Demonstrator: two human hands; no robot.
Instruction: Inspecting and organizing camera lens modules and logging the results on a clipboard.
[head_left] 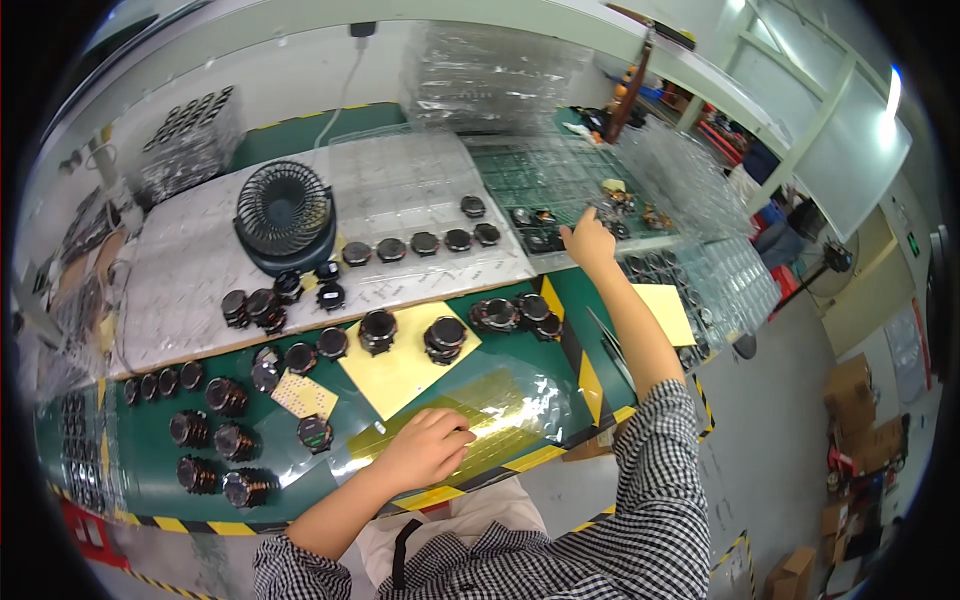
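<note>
My left hand [430, 449] rests at the front of the green bench with fingers curled, beside a yellowish transparent film [510, 412]; whatever its palm may hold is hidden. My right arm stretches forward, and my right hand [591, 243] is over the near edge of a clear plastic tray [510, 170], thumb and index finger apart. Close to its fingertips lie round black watch cases [543, 217] in the tray. Stacks of similar watch cases [444, 338] stand on a yellow sheet [395, 385]. A single watch case [314, 433] lies left of my left hand, near a dotted sticker sheet [304, 396].
A black desk fan [287, 215] stands on the white-covered board [190, 290], beside a row of watch cases [424, 244]. More stacks [226, 396] fill the bench's left. Another tray [720, 285] and tweezers [612, 345] lie right. Wrapped trays [490, 75] stand behind.
</note>
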